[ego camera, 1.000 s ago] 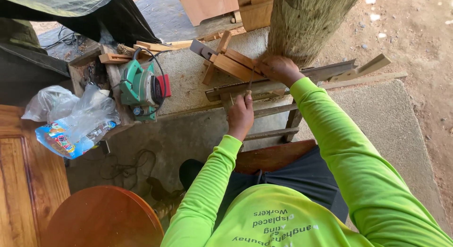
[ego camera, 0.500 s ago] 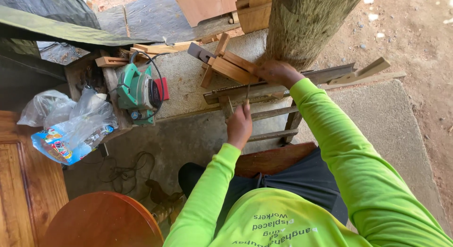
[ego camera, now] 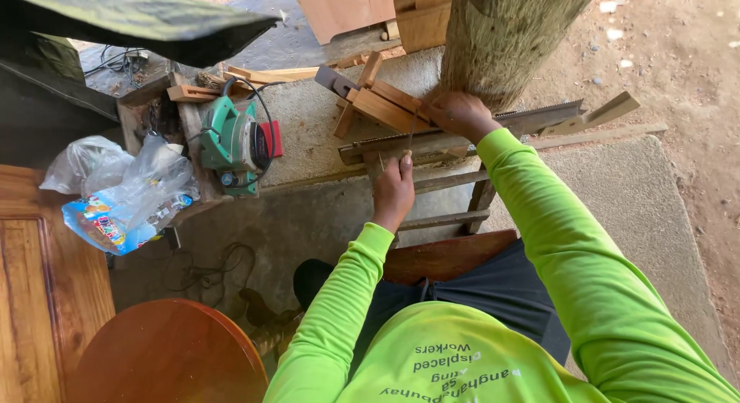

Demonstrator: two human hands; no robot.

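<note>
The left hand pinches a thin dark rod-like tool between thumb and fingertips, its grip nearly closed, and holds it upright against the long metal blade that lies across the concrete surface. The right hand, at about one o'clock from the left, presses down on the blade with fingers curled shut over it, seemingly to keep it from shifting (its far end with the wooden handle juts out towards three o'clock). Wooden blocks sit against the blade at eleven o'clock, perhaps as a brace. A green power planer rests well apart at nine o'clock, beside plastic bags.
</note>
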